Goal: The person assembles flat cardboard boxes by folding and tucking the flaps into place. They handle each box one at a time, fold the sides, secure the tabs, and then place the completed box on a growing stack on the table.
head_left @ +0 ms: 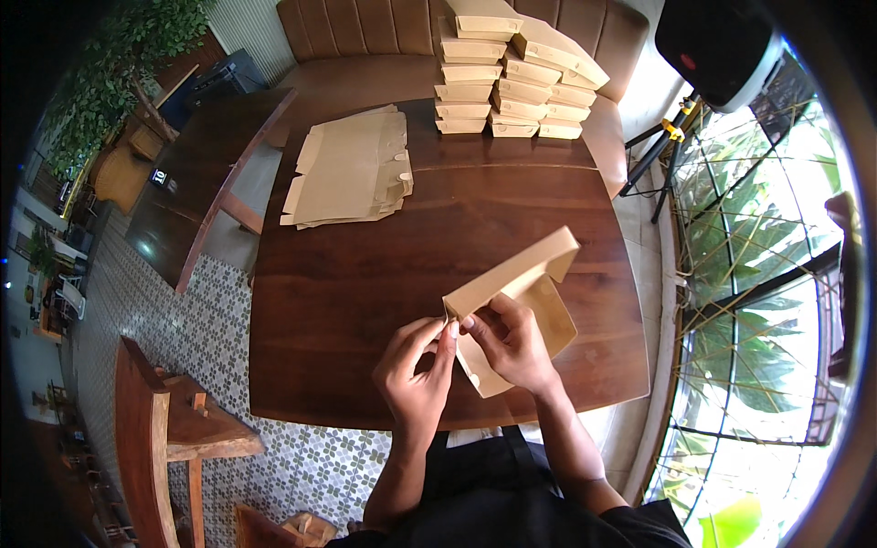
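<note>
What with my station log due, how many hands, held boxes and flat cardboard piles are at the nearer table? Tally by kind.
Hands (left hand, right hand): 2
Held box: 1
Flat cardboard pile: 1
Total: 4

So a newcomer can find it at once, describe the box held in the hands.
Find the dark wooden table. Over its near part, the left hand and right hand pinch one corner of a brown cardboard box. Unlike the stacked boxes and flat cardboard sheets farther back, it gapes open and is held in both hands.
</note>
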`<state>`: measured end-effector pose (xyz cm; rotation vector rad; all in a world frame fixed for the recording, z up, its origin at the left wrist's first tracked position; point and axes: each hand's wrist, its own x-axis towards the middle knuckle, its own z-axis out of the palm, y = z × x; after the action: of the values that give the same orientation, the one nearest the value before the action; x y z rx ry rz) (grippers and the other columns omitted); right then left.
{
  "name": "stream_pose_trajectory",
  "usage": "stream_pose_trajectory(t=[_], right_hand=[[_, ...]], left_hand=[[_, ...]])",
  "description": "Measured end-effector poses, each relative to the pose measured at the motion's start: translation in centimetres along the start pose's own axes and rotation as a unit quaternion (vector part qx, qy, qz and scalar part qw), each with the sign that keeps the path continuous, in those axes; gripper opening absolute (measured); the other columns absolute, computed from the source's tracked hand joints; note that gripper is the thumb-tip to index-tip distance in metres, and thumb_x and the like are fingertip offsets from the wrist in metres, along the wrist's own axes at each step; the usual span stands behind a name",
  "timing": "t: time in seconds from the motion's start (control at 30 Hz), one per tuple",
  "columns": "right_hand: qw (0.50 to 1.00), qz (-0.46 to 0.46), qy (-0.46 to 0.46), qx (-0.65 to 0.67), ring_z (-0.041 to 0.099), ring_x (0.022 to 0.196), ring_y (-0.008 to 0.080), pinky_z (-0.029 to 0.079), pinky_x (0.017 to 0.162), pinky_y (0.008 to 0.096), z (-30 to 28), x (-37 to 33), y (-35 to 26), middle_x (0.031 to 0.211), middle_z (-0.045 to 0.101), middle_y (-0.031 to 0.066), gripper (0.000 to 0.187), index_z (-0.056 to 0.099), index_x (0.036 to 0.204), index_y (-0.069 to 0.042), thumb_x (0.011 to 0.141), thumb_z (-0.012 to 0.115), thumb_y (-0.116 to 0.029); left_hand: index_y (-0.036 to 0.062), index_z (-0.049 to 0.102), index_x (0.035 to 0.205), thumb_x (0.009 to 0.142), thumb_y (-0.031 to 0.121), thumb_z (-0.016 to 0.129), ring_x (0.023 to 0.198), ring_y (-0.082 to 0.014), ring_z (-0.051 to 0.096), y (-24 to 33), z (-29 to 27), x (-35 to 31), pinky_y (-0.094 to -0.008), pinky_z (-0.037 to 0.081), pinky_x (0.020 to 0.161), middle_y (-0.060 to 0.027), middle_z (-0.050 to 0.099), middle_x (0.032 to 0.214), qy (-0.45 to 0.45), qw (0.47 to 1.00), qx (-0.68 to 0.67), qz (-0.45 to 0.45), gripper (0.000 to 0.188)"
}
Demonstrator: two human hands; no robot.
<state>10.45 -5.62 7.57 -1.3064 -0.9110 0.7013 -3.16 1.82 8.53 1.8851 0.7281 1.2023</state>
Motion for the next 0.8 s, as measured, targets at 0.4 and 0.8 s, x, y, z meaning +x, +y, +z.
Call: stream_pose_trajectory(t=[0.4,0.8], right_hand=[[0.988,-0.050,0.120,-0.087,0.067,0.073,0.0106,0.051,0.064,0.0281,2.9,1.4,1.1,0.086,0.073,0.0121,0.011,0.060,0.110,0.002,0.104,0.066,-0.004],[0.993,-0.062,0.063,0.075,0.073,0.101,0.0138,0.059,0.088,0.0288,1.4,1.7,2.0,0.108,0.077,0.0098,0.017,0.074,0.115,0.004,0.099,0.075,-0.002]], left_hand=[[0.0005,0.075,0.123,0.094,0.001,0.078,0.096,-0.0204,0.076,-0.1,0.9,1.5,-0.0280,0.066,0.065,-0.0148,0.074,0.115,-0.001,0.998,0.056,0.030,0.029],[-0.0010,0.076,0.121,0.093,-0.001,0.077,0.095,-0.0235,0.077,-1.7,0.0,1.6,-0.0313,0.065,0.071,-0.0160,0.078,0.112,-0.013,0.999,0.002,0.047,0.028]])
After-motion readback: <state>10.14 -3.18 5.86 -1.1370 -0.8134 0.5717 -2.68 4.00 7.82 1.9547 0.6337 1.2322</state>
